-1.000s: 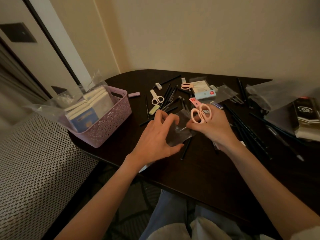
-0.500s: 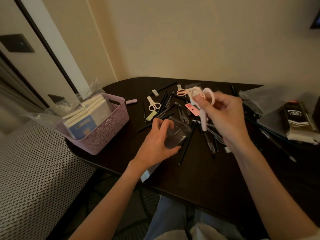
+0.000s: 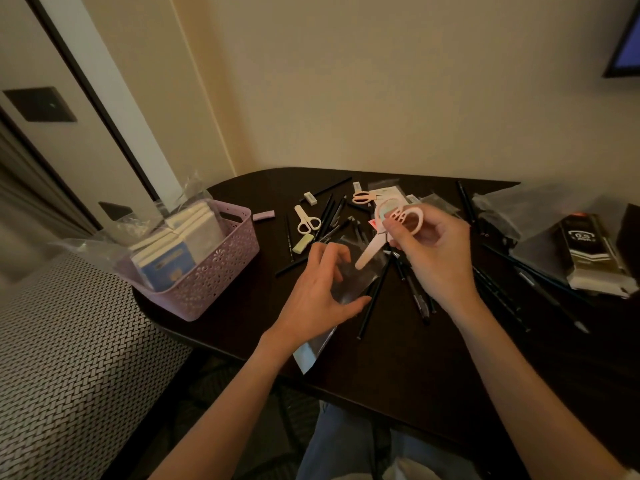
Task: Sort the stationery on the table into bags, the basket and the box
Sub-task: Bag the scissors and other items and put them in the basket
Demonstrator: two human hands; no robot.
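My right hand (image 3: 433, 251) grips pink scissors (image 3: 372, 249) by their handles, blades pointing down-left toward the mouth of a clear plastic bag (image 3: 349, 282). My left hand (image 3: 317, 296) holds that bag open just above the dark table (image 3: 398, 368), fingers curled over its top edge. White scissors (image 3: 305, 220) and another pink pair (image 3: 362, 196) lie further back among several black pens (image 3: 372, 299). A purple basket (image 3: 221, 275) at the left holds bagged notebooks.
Erasers (image 3: 302, 244) and a small purple piece (image 3: 264, 215) lie near the basket. Clear bags (image 3: 512, 209) and a dark pen box (image 3: 588, 254) sit at the right. A woven-pattern seat (image 3: 62, 358) stands left of the table.
My right hand lifted the pink scissors off the table and turned them so the blades point down at the bag. My left hand kept hold of the bag.
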